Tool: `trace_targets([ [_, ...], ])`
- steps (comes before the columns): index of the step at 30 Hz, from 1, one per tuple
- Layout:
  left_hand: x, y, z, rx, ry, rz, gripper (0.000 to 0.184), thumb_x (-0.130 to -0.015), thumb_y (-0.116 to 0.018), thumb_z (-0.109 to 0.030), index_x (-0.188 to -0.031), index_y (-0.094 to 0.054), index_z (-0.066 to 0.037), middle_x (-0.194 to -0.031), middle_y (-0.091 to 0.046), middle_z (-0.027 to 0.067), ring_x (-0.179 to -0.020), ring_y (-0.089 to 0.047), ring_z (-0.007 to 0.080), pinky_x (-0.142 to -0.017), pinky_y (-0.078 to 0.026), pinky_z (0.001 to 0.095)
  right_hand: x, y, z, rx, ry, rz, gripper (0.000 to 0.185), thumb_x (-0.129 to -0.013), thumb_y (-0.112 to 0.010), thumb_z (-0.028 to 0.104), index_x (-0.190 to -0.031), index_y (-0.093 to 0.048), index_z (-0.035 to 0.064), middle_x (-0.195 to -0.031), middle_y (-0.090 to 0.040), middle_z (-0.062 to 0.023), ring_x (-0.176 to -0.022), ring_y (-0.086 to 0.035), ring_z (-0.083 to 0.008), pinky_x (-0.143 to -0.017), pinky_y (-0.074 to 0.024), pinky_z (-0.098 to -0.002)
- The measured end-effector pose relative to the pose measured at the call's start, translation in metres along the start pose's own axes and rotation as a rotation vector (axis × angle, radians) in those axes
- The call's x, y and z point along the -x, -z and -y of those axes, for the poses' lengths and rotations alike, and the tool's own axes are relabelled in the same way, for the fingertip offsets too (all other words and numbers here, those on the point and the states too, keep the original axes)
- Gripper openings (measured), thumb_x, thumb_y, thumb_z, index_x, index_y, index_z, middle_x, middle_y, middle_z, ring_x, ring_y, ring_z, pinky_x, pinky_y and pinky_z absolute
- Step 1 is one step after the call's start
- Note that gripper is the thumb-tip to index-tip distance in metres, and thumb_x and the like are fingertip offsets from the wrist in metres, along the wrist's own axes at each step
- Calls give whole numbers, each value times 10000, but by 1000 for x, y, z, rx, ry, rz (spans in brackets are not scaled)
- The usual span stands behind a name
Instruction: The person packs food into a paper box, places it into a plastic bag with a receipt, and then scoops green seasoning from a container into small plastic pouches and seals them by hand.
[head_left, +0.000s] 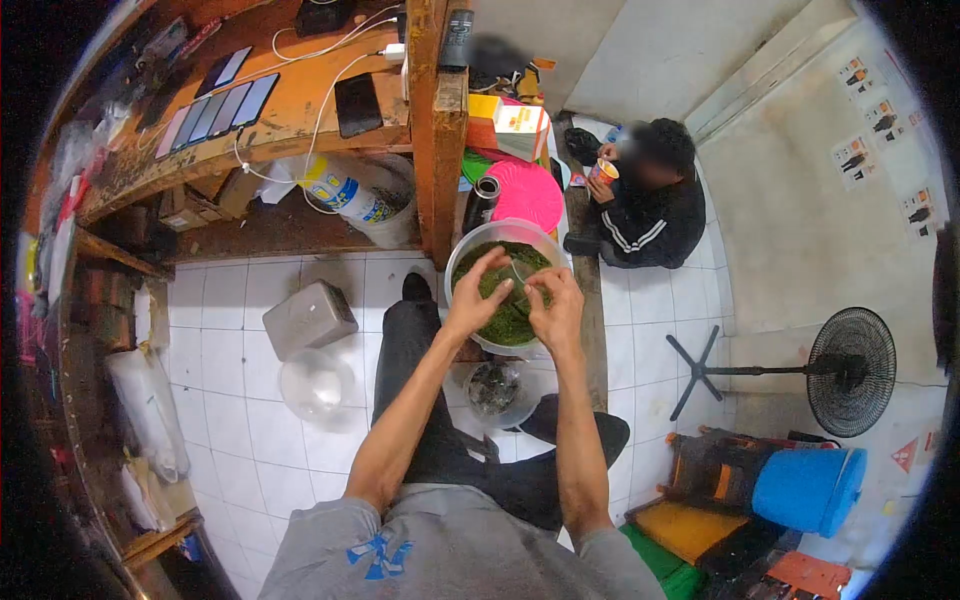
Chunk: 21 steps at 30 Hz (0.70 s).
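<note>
Both my hands are over a translucent white tub [560,258] filled with finely shredded green material [505,325]. The fingertips of my right hand [556,308] are pinched together at the edge of a small clear plastic piece [520,268] with a rounded rim; I cannot tell whether it is a cup or a lid. My left hand [478,298] is on the other side of that piece, its thumb and fingers apart and curved. A clear bowl with dark contents [495,385] sits below the tub, near my legs.
A pink round lid [525,195] and a dark bottle [481,205] stand beyond the tub. Another person [655,210] sits at the right, holding a cup [604,171]. Phones [218,115] lie on the wooden shelf. A lidded box [310,320] and a fan [850,370] flank me.
</note>
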<state>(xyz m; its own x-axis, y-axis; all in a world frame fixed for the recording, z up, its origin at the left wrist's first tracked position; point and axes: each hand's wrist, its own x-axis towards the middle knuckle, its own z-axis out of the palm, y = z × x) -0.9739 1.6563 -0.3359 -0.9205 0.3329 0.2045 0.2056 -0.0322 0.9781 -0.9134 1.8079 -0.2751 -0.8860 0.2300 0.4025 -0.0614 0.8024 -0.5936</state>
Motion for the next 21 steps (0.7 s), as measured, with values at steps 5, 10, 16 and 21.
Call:
trace_targets([
  [5, 4, -6, -26, 236, 199, 14, 193, -969, -676, -167, -1041, -689, 12, -926, -688, 2, -874, -596, 77, -813, -480, 258, 8, 20, 19, -348, -196, -43, 163, -790, -730, -8, -946, -700, 24, -812, -706, -128, -755, -699, -231, -721, -539, -327],
  [10, 13, -13, -37, 312, 185, 45, 185, -967, -680, -169, -995, -692, 14, -919, -684, 6, -872, -602, 87, -813, -483, 259, 15, 33, 32, -419, -285, -35, 252, -811, -736, 24, -1055, -672, 20, -846, -728, -130, -804, -715, -191, -742, -539, -313],
  [16, 37, -19, -59, 63, 141, 58, 152, -947, -680, -137, -932, -660, 13, -895, -672, 22, -865, -596, 106, -809, -481, 276, 40, 39, 40, -432, -297, -103, 239, -837, -724, 51, -1065, -661, 14, -863, -728, -130, -798, -723, -211, -717, -548, -337],
  [21, 100, -38, -51, 38, 281, 139, 109, -936, -663, -81, -884, -652, 14, -856, -662, 27, -848, -604, 119, -796, -489, 279, 112, 59, 42, -365, -383, -62, 208, -824, -726, -9, -1027, -684, -16, -828, -714, -101, -766, -688, -143, -729, -546, -287],
])
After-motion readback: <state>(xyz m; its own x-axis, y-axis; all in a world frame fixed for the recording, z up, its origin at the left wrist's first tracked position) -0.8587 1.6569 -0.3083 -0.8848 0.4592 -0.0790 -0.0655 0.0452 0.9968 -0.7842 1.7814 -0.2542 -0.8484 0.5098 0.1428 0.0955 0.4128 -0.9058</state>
